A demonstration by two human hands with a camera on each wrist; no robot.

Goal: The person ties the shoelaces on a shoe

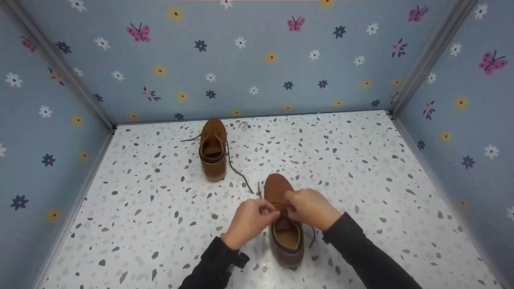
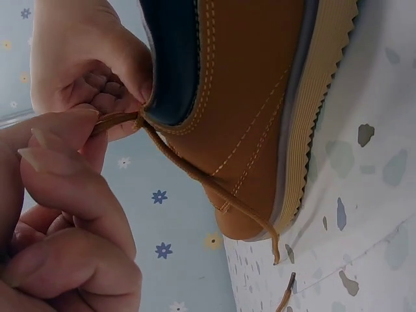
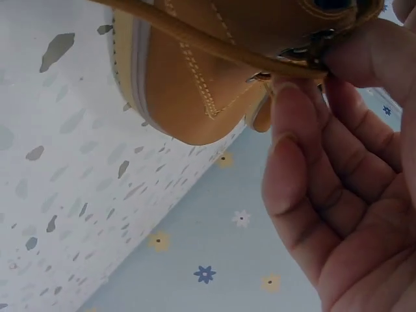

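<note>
A brown lace-up shoe (image 1: 277, 185) stands on the floor, toe pointing away, with both hands over its lacing. My left hand (image 1: 247, 218) pinches a looped bit of the brown shoelace (image 2: 195, 170) between thumb and forefinger at the shoe's opening. From the other side, my right hand (image 1: 314, 208) pinches the lace close to the eyelets, its other fingers curled below in the right wrist view. One lace end hangs down the shoe's side in the left wrist view. The knot area is partly hidden by the fingers.
A matching brown shoe (image 1: 214, 171) stands farther back on the left, its laces loose and one lace (image 1: 239, 172) trailing across the speckled floor (image 1: 160, 208). Blue flowered panels (image 1: 249, 60) enclose the floor at the back and both sides.
</note>
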